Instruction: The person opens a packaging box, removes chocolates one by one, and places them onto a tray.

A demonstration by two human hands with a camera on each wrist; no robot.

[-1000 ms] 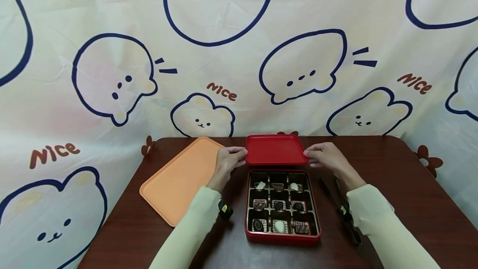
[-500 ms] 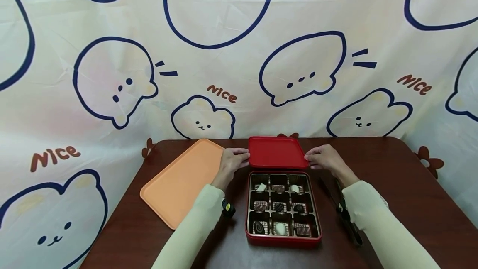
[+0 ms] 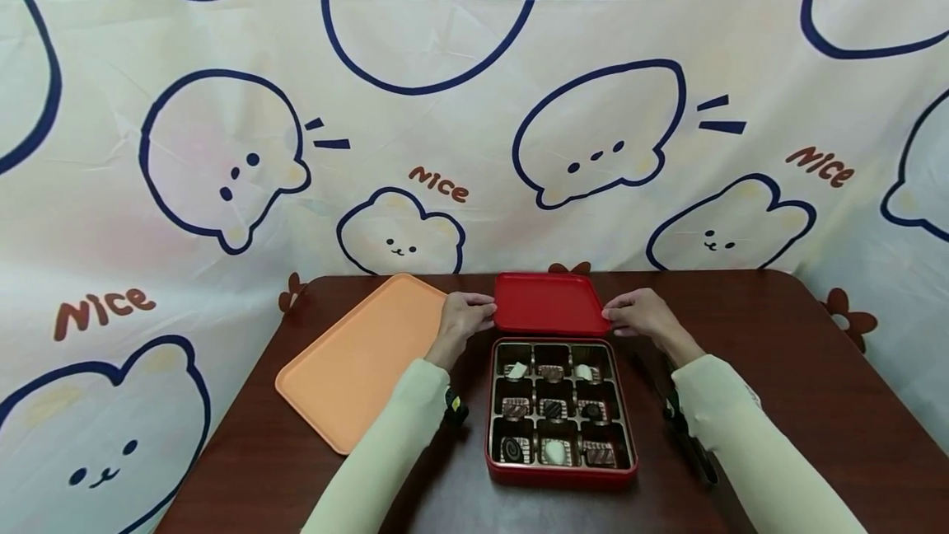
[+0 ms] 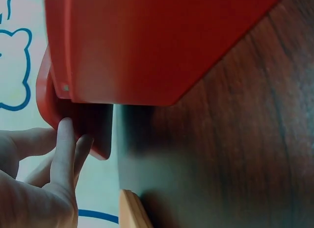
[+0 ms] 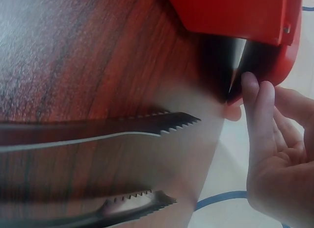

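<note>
A red tin box point(image 3: 561, 478) stands on the table with its divided tray showing. Chocolates point(image 3: 552, 409) lie in its compartments, some dark and some white. Just behind it is its red lid point(image 3: 550, 303), tilted up. My left hand point(image 3: 461, 321) pinches the lid's left edge, while my right hand point(image 3: 647, 318) pinches the right edge. In the left wrist view, thumb and fingers point(image 4: 64, 154) meet at the lid's corner. The right wrist view has fingers point(image 5: 262, 120) at the opposite corner. Whether the lid is joined to the box I cannot tell.
An orange tray point(image 3: 363, 361) lies slantwise on the table left of the box. Metal tongs point(image 5: 162, 125) with serrated tips lie right of the box, partly under the right forearm in the head view. A printed cloth point(image 3: 474, 122) hangs behind the table.
Over the last second the lid shifted slightly right and tipped a little lower. Both hands moved with it, keeping hold. The box and tray stayed put.
</note>
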